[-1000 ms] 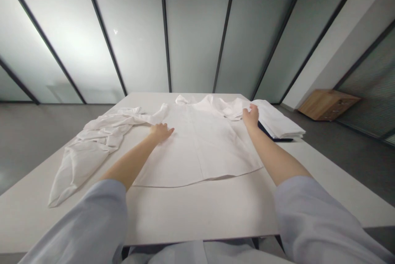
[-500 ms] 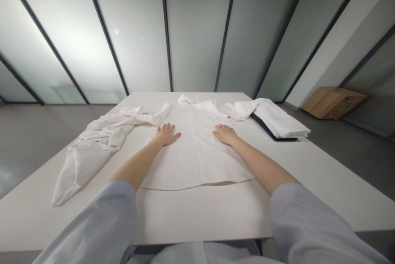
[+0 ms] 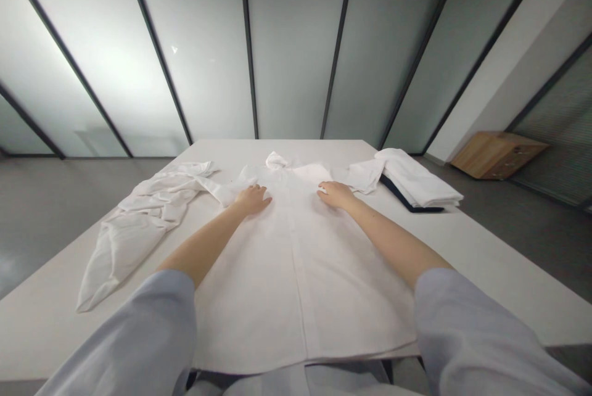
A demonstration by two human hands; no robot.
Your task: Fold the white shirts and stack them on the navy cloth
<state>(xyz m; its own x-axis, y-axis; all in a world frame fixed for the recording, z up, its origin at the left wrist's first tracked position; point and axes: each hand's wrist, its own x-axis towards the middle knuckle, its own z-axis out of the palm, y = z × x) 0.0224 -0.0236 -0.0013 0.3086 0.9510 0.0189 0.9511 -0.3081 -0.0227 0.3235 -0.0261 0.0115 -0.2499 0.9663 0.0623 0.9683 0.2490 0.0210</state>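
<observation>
White button-front shirt (image 3: 296,297) lying flat down the middle of a white table (image 3: 509,279), hem right by the near edge. Both arms reach straight out, with the left hand (image 3: 252,200) and right hand (image 3: 335,195) open, palms down on the shirt near the collar, no pinching. Crumpled white cloth (image 3: 134,229) sits off left; folded white stack (image 3: 416,180) on a dark navy piece (image 3: 402,196) sits right.
</observation>
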